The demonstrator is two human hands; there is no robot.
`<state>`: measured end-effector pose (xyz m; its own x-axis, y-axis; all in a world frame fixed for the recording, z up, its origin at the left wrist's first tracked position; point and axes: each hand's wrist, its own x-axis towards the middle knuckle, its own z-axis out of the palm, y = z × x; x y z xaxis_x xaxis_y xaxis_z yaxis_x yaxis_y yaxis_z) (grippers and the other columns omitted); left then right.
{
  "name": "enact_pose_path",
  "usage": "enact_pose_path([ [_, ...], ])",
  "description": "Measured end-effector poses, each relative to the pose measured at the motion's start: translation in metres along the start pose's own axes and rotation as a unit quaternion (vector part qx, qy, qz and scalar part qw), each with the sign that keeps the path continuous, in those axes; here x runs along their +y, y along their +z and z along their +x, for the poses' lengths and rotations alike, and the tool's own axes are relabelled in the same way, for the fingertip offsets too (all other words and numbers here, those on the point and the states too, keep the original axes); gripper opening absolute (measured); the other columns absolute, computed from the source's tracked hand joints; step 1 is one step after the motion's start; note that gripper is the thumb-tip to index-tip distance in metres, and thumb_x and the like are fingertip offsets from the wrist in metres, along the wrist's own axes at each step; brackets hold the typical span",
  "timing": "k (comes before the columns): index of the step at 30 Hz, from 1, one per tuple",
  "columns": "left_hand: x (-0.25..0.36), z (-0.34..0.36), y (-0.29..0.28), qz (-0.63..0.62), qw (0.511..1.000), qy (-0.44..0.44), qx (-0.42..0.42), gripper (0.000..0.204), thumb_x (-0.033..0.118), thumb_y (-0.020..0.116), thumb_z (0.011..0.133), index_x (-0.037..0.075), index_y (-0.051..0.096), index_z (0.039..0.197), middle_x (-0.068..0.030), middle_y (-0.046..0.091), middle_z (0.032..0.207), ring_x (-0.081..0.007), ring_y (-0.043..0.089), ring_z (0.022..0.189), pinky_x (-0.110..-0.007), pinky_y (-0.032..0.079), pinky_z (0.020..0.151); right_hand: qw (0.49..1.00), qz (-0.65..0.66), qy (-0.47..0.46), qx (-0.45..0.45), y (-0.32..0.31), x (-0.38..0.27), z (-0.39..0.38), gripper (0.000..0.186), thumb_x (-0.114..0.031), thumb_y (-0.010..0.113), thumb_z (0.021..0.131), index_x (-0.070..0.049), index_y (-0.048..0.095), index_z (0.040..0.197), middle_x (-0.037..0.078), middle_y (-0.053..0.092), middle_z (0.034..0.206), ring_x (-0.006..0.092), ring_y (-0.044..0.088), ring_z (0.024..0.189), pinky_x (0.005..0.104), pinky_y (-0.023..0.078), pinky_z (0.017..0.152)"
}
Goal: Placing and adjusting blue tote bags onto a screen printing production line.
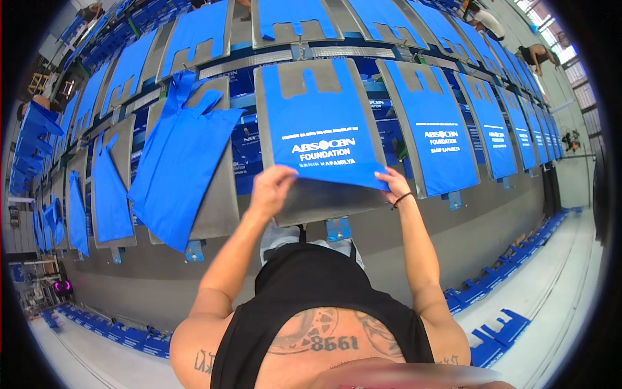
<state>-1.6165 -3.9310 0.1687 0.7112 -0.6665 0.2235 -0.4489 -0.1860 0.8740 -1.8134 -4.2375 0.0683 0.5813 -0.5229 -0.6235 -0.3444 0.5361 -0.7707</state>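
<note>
A blue fabric bag (317,123) with white print and cut-out handles lies on a grey board (324,211) in front of me. Its near edge is raised off the board, and the handle end lies flat at the far side. My left hand (275,189) pinches the near left corner. At the near right corner, my right hand (394,185), with a dark band at the wrist, grips the cloth between thumb and fingers. On the board to the left, several unprinted-looking blue bags (184,162) lie in a skewed, rumpled pile.
Rows of similar boards run left and right; a printed bag (440,136) lies flat on the right-hand one. A folded blue bag (110,188) rests farther left. Beyond stands a parallel row (298,16). Printed bags line the floor behind me (499,330). Other people (486,23) are at the far edges.
</note>
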Motion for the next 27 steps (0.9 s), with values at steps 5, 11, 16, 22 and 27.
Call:
enact_pose_path([
  [5,0.067,0.047,-0.038,0.015,0.991,0.062,0.114,0.01,0.0,0.068,0.078,0.002,0.068,0.089,-0.0061,0.064,0.079,-0.0101,0.056,0.065,-0.022,0.043,0.058,0.985,0.053,-0.14,-0.086,0.039,-0.108,-0.047,0.058,0.003,0.07,0.076,0.003,0.044,0.127,0.014,0.057,0.116,0.0217,0.058,0.102,0.0329,0.049,0.087],
  [11,0.1,-0.008,-0.037,0.055,0.988,0.046,0.137,0.01,-0.002,0.069,0.077,0.001,0.069,0.088,-0.0056,0.064,0.085,-0.0099,0.056,0.069,-0.022,0.043,0.059,0.971,0.038,-0.206,-0.117,0.027,-0.097,-0.079,0.072,0.003,0.072,0.074,0.0,0.031,0.133,0.016,0.065,0.1,0.0201,0.064,0.087,0.0304,0.053,0.073],
  [16,0.06,-0.092,0.004,0.021,0.984,-0.056,0.165,0.013,-0.003,0.069,0.076,0.0,0.07,0.088,-0.0056,0.063,0.089,-0.0104,0.058,0.073,-0.021,0.045,0.063,0.98,0.001,-0.168,-0.104,0.001,-0.028,-0.092,0.075,0.003,0.071,0.075,-0.001,0.027,0.135,0.018,0.065,0.099,0.0203,0.065,0.085,0.0297,0.054,0.069],
  [22,0.034,-0.188,0.049,-0.012,0.984,-0.135,0.118,0.015,0.007,0.074,0.074,0.003,0.071,0.088,-0.0077,0.064,0.091,-0.0168,0.061,0.088,-0.027,0.047,0.078,0.987,-0.081,-0.101,-0.099,-0.047,0.054,-0.117,0.08,0.004,0.071,0.074,-0.003,0.024,0.138,0.016,0.065,0.103,0.0209,0.065,0.089,0.0331,0.054,0.075],
  [27,-0.022,-0.173,0.066,-0.159,0.932,-0.288,0.155,0.054,0.009,0.075,0.075,0.007,0.052,0.125,-0.011,0.054,0.108,-0.0176,0.062,0.089,-0.029,0.05,0.077,0.98,-0.112,-0.114,-0.123,-0.045,0.055,-0.077,0.079,-0.007,0.072,0.078,-0.009,0.021,0.139,0.016,0.062,0.102,0.0229,0.063,0.089,0.0341,0.053,0.078],
])
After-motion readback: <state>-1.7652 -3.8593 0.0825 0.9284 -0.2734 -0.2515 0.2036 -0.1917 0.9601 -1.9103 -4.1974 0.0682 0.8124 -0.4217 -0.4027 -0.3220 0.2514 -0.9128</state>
